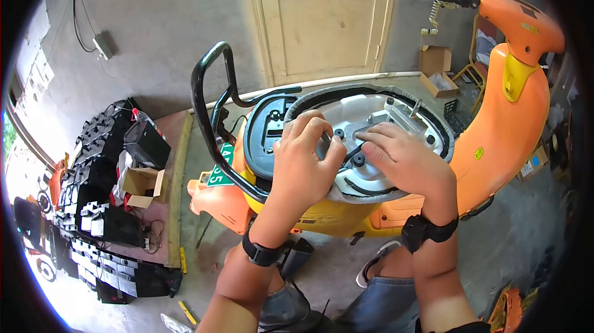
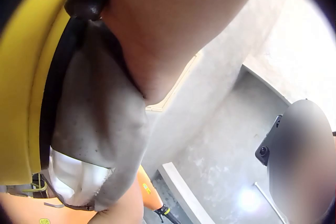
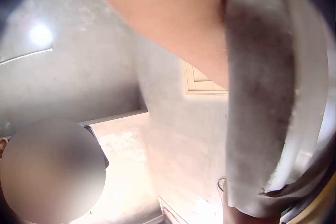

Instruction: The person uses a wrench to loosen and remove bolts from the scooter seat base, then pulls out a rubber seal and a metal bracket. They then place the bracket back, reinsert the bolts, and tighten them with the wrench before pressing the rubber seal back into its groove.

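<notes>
Here, in the head view, an upturned seat (image 1: 337,110) is lying across the scooter (image 1: 328,214), just toward two o'clock from the middle, its white underside facing up and its grey cover (image 1: 348,197) running round the edge; the person's left grip (image 1: 306,153) is reaching over its nine o'clock side with bent fingers, though whether it is pinching anything I cannot tell; the right grip (image 1: 405,163) is coming across from its four o'clock side, fingers fairly extended and thumb a little apart, and what it may be holding is not clear either; black straps (image 1: 427,231) are circling both wrists; a black rail (image 1: 199,89) is rising toward ten o'clock, a green plate (image 1: 221,169) is sitting below it near nine, and black batteries (image 1: 93,175) are crowding the far nine o'clock side; a pale door (image 1: 328,27) is standing at twelve.

In the left wrist view, yellow bodywork is filling nine o'clock, the grey cover is bulging beside it, and a forearm is blocking twelve, hiding that grip's fingertips.

In the right wrist view, the cover is hanging at three o'clock, a forearm is crossing twelve, and this grip's fingertips are also staying hidden.
</notes>
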`<action>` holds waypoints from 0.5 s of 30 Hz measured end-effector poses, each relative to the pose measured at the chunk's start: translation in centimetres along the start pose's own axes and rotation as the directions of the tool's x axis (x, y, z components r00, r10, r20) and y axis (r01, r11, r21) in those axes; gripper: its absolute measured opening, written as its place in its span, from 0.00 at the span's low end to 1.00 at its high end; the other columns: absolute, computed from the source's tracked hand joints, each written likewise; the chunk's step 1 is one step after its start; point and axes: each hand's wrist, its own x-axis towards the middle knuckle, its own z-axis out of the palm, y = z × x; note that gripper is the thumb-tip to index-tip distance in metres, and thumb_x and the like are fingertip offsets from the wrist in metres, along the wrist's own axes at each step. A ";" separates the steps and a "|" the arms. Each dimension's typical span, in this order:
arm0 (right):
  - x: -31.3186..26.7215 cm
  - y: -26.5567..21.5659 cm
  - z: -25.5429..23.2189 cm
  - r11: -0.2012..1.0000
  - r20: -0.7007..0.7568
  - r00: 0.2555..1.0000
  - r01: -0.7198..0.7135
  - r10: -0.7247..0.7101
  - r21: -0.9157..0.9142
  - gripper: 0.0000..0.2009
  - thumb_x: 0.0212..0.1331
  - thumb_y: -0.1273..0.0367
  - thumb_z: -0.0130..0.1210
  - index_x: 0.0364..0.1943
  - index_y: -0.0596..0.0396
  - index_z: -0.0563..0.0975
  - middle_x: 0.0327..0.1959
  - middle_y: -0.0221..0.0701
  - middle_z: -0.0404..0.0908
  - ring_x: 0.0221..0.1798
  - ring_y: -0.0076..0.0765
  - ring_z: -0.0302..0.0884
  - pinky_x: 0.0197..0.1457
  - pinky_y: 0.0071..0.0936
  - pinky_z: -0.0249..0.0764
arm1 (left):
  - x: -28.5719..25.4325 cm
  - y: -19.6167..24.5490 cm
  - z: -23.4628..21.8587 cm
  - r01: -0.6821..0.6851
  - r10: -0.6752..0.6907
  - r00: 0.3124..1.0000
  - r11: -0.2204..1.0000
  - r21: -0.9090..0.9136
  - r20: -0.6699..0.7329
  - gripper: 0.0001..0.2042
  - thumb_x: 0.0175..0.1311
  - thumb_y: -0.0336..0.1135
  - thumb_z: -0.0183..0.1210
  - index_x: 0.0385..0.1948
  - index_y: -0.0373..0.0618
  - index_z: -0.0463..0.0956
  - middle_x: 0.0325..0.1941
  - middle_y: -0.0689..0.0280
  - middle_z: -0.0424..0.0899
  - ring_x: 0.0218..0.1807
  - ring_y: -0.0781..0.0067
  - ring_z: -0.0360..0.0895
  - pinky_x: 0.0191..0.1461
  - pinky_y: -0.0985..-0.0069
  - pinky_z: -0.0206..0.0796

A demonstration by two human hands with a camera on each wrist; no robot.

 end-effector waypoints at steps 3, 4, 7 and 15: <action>-0.6 -0.3 -0.8 0.992 0.100 0.989 -0.110 0.104 0.054 0.30 0.82 0.49 0.41 0.70 0.59 0.76 0.74 0.44 0.75 0.79 0.53 0.65 0.81 0.52 0.59 | 0.1 -0.2 0.0 -0.004 0.004 1.000 1.000 0.015 0.010 0.09 0.63 0.38 0.64 0.40 0.44 0.80 0.56 0.62 0.83 0.59 0.53 0.78 0.59 0.56 0.66; -0.7 -0.4 -0.8 0.995 0.129 0.987 -0.099 0.094 0.030 0.30 0.82 0.49 0.41 0.70 0.59 0.76 0.75 0.44 0.73 0.80 0.52 0.64 0.81 0.54 0.59 | 0.1 -0.2 0.0 0.012 -0.012 1.000 1.000 -0.005 0.018 0.09 0.64 0.38 0.64 0.40 0.44 0.80 0.56 0.62 0.83 0.60 0.53 0.78 0.60 0.56 0.66; -0.8 -0.5 -1.2 0.994 0.188 0.977 -0.109 0.106 0.004 0.31 0.81 0.48 0.41 0.71 0.58 0.74 0.78 0.42 0.70 0.84 0.51 0.58 0.82 0.58 0.56 | 0.1 -0.3 0.0 0.015 -0.014 1.000 1.000 -0.014 0.022 0.09 0.63 0.38 0.64 0.40 0.45 0.80 0.56 0.62 0.83 0.60 0.53 0.78 0.59 0.56 0.67; -1.0 -0.5 -0.3 0.992 0.160 0.979 -0.126 0.124 -0.001 0.29 0.78 0.49 0.46 0.69 0.56 0.74 0.77 0.43 0.70 0.85 0.54 0.56 0.83 0.57 0.52 | 0.1 0.4 -0.1 -0.012 0.012 1.000 1.000 -0.001 0.005 0.08 0.64 0.32 0.62 0.38 0.37 0.77 0.51 0.56 0.82 0.55 0.51 0.78 0.64 0.62 0.69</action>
